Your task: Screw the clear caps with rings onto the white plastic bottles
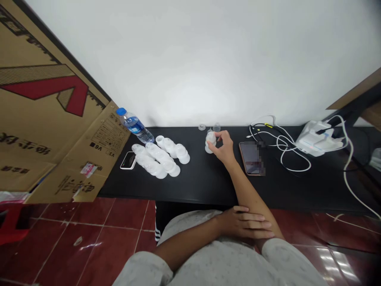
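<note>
My right hand (224, 147) is closed, thumb and fingers pinching a small white plastic piece (210, 139) that looks like a rounded cap, at the back middle of the black table. Beneath the fingers its lower rim seems to meet the tabletop. Just behind it are a small clear plastic piece (216, 127) and a white ring (202, 126). My left hand (245, 223) lies across my right forearm with its fingers stretched out, holding nothing. Left of the right hand, several similar white plastic pieces (162, 157) lie in three slanted rows.
A water bottle (135, 125) leans behind the rows, with a small white device (128, 160) beside them. A large cardboard box (59, 119) borders the left. A phone (250, 158), tangled white cables (282, 145) and a white power strip (317, 137) lie on the right.
</note>
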`<state>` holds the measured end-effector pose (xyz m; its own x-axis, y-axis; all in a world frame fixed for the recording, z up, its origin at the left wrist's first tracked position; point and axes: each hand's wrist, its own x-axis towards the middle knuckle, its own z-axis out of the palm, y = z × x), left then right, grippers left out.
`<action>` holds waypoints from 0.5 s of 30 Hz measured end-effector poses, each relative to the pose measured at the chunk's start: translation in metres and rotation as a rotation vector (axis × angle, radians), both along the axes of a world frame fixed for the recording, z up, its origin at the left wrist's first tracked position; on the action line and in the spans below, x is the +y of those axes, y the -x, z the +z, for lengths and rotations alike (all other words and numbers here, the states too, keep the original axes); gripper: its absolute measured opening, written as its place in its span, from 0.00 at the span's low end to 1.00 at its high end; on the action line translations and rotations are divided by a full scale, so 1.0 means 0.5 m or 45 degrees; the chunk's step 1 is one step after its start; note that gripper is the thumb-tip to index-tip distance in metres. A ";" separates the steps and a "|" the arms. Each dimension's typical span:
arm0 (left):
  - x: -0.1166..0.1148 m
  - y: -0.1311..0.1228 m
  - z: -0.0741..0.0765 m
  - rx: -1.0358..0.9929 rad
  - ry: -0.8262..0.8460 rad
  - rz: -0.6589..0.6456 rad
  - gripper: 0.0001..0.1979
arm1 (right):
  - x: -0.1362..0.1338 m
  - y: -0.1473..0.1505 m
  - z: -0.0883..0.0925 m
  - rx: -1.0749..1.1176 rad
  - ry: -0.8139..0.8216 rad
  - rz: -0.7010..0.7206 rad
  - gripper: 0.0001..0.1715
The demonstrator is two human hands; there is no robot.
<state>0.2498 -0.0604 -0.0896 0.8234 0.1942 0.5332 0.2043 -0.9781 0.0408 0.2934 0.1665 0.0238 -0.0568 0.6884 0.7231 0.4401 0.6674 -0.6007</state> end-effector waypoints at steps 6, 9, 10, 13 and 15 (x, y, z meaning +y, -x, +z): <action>-0.005 0.005 -0.004 -0.053 -0.210 0.133 0.19 | 0.003 0.008 -0.013 0.052 0.002 -0.017 0.15; -0.011 0.008 -0.005 -0.058 -0.230 0.168 0.19 | -0.001 0.013 -0.021 0.112 -0.009 0.003 0.16; -0.013 0.009 -0.006 -0.063 -0.218 0.179 0.20 | -0.002 0.015 -0.023 0.127 0.000 0.019 0.17; -0.015 0.007 -0.011 -0.038 -0.162 0.149 0.23 | -0.005 0.016 -0.028 0.126 0.042 0.039 0.19; -0.014 0.003 -0.013 -0.005 -0.115 0.103 0.22 | -0.005 0.015 -0.030 0.062 0.066 0.016 0.19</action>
<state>0.2482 -0.0673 -0.0963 0.8048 0.2110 0.5548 0.2827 -0.9581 -0.0457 0.2861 0.1638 0.0087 -0.0311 0.7245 0.6886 0.4011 0.6401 -0.6553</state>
